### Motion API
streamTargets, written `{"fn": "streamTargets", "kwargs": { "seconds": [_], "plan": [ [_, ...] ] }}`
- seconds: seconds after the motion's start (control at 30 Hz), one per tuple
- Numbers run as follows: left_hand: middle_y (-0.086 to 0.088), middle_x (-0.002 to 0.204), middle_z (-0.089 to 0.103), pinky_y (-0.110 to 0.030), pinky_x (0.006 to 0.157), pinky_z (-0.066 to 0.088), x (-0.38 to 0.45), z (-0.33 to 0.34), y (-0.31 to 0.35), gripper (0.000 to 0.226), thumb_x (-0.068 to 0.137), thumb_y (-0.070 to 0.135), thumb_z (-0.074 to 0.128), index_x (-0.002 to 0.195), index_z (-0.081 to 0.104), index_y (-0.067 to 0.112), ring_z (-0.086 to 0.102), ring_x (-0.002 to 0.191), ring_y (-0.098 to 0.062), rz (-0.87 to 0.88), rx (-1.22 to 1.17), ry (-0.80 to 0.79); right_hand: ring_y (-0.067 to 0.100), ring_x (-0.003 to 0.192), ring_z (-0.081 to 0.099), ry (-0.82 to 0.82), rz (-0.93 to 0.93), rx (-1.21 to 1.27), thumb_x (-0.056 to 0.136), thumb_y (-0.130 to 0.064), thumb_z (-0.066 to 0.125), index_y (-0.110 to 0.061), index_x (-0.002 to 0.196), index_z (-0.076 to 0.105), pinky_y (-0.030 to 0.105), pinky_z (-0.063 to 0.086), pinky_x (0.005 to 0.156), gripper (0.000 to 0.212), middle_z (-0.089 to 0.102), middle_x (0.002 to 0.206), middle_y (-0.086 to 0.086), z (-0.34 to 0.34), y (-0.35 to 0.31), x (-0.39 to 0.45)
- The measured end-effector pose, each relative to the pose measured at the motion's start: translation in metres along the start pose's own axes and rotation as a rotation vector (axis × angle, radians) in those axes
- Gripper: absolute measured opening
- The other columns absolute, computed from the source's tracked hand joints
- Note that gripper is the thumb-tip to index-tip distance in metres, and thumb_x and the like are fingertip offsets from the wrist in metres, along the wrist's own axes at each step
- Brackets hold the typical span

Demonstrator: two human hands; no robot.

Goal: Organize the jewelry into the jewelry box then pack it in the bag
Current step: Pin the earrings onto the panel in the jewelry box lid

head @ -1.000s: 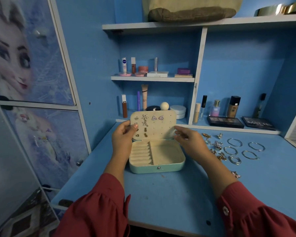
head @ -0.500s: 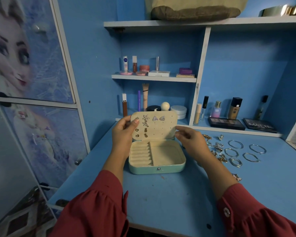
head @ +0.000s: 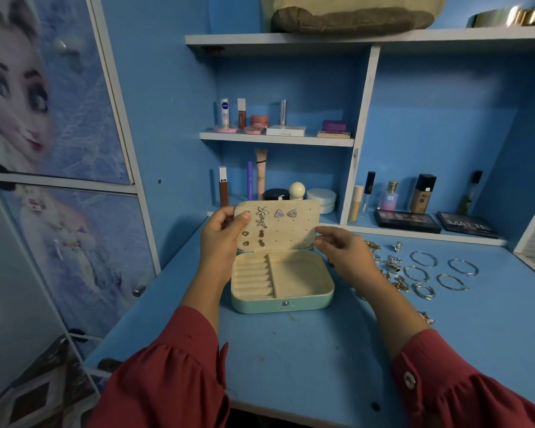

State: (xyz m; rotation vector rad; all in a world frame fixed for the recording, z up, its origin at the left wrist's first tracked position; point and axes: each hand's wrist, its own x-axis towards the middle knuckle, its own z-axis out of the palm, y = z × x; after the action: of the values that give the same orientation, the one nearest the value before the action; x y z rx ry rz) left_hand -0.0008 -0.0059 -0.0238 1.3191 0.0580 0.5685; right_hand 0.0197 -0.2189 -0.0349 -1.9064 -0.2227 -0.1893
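Jewelry box point(head: 283, 281) lies open; left hand point(head: 221, 239) pinches its lid point(head: 278, 225), right hand point(head: 342, 253) hovers empty, fingers loosely curled (earring step); bracelets point(head: 439, 270) right of it probably come next.

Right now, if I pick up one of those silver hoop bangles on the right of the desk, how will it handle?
The silver hoop bangles look like thin wire rings, so probably light and fairly stiff. Lying flat on the blue desk, they may be awkward to pinch and could slide. Stood on edge, one would likely roll.

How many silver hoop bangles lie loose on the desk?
5, all right of the jewelry box: back row and, middle and, nearest. None looks hidden.
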Motion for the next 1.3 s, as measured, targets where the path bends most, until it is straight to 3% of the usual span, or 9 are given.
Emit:
{"fn": "streamTargets", "kwargs": {
  "seconds": [0.2,0.4,0.63,0.8,1.0,1.3],
  "plan": [
    [-0.007,0.090,0.070,-0.024,0.059,0.056,0.0009,-0.0010,0.0005,0.011,0.090,0.008,0.062,0.101,0.064,0.010,0.067,0.073,-0.011,-0.034,-0.011,-0.046,-0.004,0.084,0.059,-0.050,0.007,0.073,0.090,-0.012,0.063,-0.026,0.109,0.062,0.011,0.043,0.063,0.023,0.065,0.091,-0.015,-0.0019,0.0000,-0.0005],
    [-0.008,0.092,0.071,-0.027,0.061,0.056,0.0013,-0.0009,-0.0025,0.014,0.093,0.012,0.058,0.105,0.064,0.009,0.069,0.078,-0.016,-0.066,0.025,-0.059,0.008,0.090,0.061,-0.045,0.009,0.104,0.087,-0.013,0.066,-0.022,0.110,0.061,0.018,0.043,0.068,0.026,0.065,0.104,-0.002,-0.0017,0.0028,0.0021],
    [-0.005,0.091,0.069,-0.020,0.060,0.054,0.0001,-0.0022,-0.0021,0.013,0.088,0.006,0.064,0.098,0.065,0.013,0.068,0.071,-0.005,0.015,-0.018,-0.033,0.013,0.109,0.054,-0.074,0.035,0.104,0.086,-0.013,0.068,-0.021,0.117,0.056,0.030,0.045,0.093,0.035,0.060,0.116,-0.003,0.0033,0.0056,0.0045],
    [-0.005,0.090,0.068,-0.022,0.062,0.055,-0.0008,-0.0010,-0.0011,0.016,0.085,0.002,0.067,0.096,0.064,0.015,0.068,0.073,-0.007,0.038,-0.040,-0.034,0.008,0.099,0.057,-0.082,0.030,0.135,0.085,-0.008,0.068,-0.018,0.118,0.055,0.019,0.045,0.082,0.037,0.060,0.110,-0.004,0.0038,0.0039,0.0035],
    [-0.011,0.096,0.067,-0.028,0.066,0.057,0.0016,0.0000,-0.0026,0.016,0.086,0.005,0.067,0.099,0.062,0.013,0.066,0.080,-0.017,0.012,-0.010,-0.044,0.013,0.100,0.060,-0.074,0.035,0.155,0.084,-0.006,0.068,-0.017,0.113,0.056,0.027,0.048,0.088,0.033,0.062,0.111,-0.001,0.0033,0.0054,0.0057],
    [-0.005,0.094,0.070,-0.034,0.072,0.056,0.0040,-0.0012,-0.0081,0.007,0.093,0.015,0.060,0.097,0.061,0.020,0.069,0.084,-0.020,0.032,0.140,-0.047,0.010,0.092,0.060,-0.078,0.023,0.178,0.085,-0.004,0.067,-0.017,0.113,0.056,0.020,0.047,0.078,0.033,0.061,0.108,-0.003,0.0035,0.0053,0.0050]
  ]
}}
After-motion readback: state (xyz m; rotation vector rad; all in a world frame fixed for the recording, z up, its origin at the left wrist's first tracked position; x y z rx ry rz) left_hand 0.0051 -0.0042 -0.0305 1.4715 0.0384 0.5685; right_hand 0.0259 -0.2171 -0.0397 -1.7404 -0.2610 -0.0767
